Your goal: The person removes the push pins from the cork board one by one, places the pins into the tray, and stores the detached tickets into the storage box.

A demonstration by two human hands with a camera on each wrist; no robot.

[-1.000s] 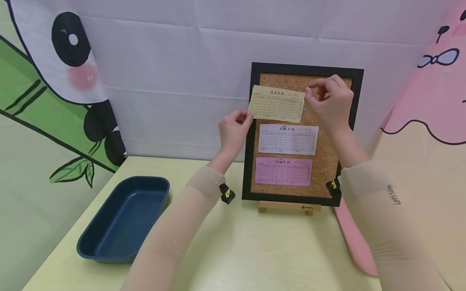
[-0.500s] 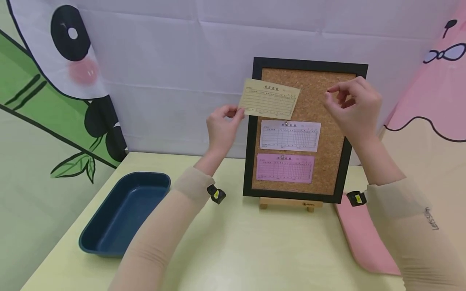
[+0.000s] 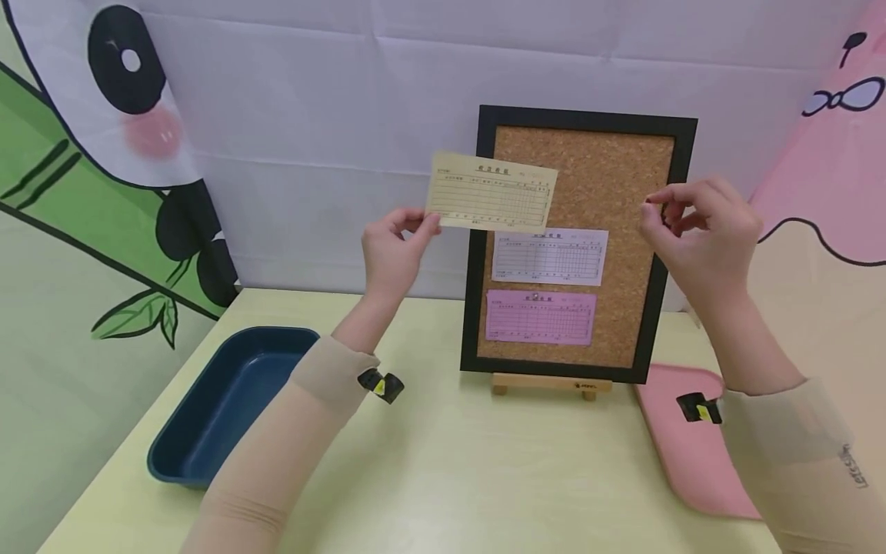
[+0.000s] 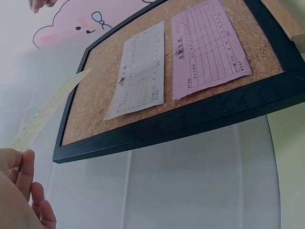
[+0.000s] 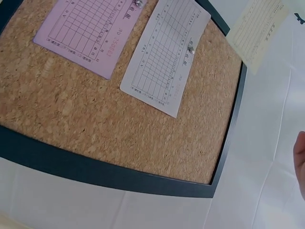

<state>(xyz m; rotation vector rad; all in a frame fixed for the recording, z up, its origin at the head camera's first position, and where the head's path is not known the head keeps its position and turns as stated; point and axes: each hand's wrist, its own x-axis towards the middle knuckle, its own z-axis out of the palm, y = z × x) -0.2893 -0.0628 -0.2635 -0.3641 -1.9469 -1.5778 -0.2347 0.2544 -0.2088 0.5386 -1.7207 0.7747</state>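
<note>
My left hand (image 3: pixel 396 258) pinches a pale yellow printed receipt slip (image 3: pixel 493 191) by its lower left corner. The slip overlaps the board's left frame in the head view and stands off its surface in the left wrist view. My right hand (image 3: pixel 706 231) is raised at the board's right edge, thumb and forefinger pinched on a tiny dark-tipped thing, mostly hidden. On the cork board (image 3: pixel 630 254) a white slip (image 3: pixel 550 259) hangs above a pink slip (image 3: pixel 540 318). A shiny pushpin (image 5: pixel 191 49) fixes the white one, another pushpin (image 5: pixel 138 3) the pink one.
The black-framed board leans on a small wooden easel (image 3: pixel 551 383) on the pale table (image 3: pixel 443 477). A deep blue tray (image 3: pixel 231 408) stands at the left. A flat pink tray (image 3: pixel 692 438) lies at the right, partly behind the right sleeve. A printed cloth (image 3: pixel 311 115) hangs behind.
The left hand has drawn the yellow slip leftward, away from the cork. The right hand has moved off the slip's upper right to the right and lower, fingers still pinched.
</note>
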